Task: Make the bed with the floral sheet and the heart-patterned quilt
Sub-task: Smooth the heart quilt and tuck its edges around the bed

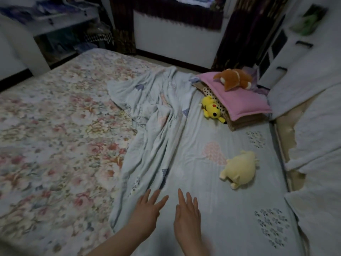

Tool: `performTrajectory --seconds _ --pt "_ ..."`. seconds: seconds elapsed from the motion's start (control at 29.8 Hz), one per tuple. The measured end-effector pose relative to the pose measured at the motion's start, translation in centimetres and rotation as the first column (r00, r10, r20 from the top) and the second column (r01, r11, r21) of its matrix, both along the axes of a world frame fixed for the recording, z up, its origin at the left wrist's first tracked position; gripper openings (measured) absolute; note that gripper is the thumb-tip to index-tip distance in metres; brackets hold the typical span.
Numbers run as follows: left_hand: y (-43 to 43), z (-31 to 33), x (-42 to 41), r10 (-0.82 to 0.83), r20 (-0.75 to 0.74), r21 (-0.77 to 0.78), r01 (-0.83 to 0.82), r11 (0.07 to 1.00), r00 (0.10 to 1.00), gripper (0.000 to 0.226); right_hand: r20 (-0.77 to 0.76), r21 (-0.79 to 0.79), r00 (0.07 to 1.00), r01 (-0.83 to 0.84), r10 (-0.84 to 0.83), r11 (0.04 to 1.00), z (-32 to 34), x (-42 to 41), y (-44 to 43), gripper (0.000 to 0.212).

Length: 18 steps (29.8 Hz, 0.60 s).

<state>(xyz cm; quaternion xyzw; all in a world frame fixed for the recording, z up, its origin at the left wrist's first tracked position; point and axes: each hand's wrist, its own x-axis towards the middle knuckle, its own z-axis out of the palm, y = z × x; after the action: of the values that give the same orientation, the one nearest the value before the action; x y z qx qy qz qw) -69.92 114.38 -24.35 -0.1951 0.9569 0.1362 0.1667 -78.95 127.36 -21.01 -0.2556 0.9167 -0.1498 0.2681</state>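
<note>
The floral sheet (55, 130) covers the left and middle of the bed and lies flat. The pale blue heart-patterned quilt (230, 191) lies over the right side; its left edge is bunched into long folds (156, 117) running from near to far. My left hand (147, 213) and my right hand (187, 217) are side by side over the near part of the quilt, fingers straight and spread, palms down, holding nothing. Whether they touch the fabric I cannot tell.
A cream plush toy (239, 169) and a yellow plush toy (212, 108) lie on the quilt. A pink pillow (239, 100) with a brown plush (234, 80) sits at the far right. White padded panels (313, 126) line the right side; shelves (55, 19) stand far left.
</note>
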Motion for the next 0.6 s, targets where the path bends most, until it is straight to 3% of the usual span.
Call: performTrajectory --seconds 0.07,0.13,0.23,0.5,0.6 --pt "-1.4 1.4 1.4 -0.003 0.018 -0.025 0.003 1.0 1.0 0.095 -0.029 -0.006 0.999 0.02 -0.02 1.0 1.2 1.6 -1.4 0.053" --pt "-2.6 1.8 2.8 -0.044 -0.099 0.025 0.046 0.999 0.994 0.079 -0.05 0.007 0.997 0.052 -0.051 0.999 2.1 3.1 -2.6 0.053" --pt "-6.3 3.2 5.4 -0.098 -0.067 0.028 0.1 0.995 0.993 0.067 -0.076 0.002 0.988 0.135 -0.135 0.991 3.3 6.2 -5.6 0.053" --pt "-12.9 4.7 9.9 -0.164 -0.118 -0.017 0.163 0.986 0.979 0.072 -0.093 0.006 0.975 0.202 -0.2 0.979 4.0 12.1 -10.1 0.054" --pt "-13.7 5.5 9.5 -0.181 -0.056 -0.047 0.179 0.983 0.982 0.071 -0.126 0.025 0.978 0.17 -0.166 0.985 3.8 12.0 -10.4 0.055"
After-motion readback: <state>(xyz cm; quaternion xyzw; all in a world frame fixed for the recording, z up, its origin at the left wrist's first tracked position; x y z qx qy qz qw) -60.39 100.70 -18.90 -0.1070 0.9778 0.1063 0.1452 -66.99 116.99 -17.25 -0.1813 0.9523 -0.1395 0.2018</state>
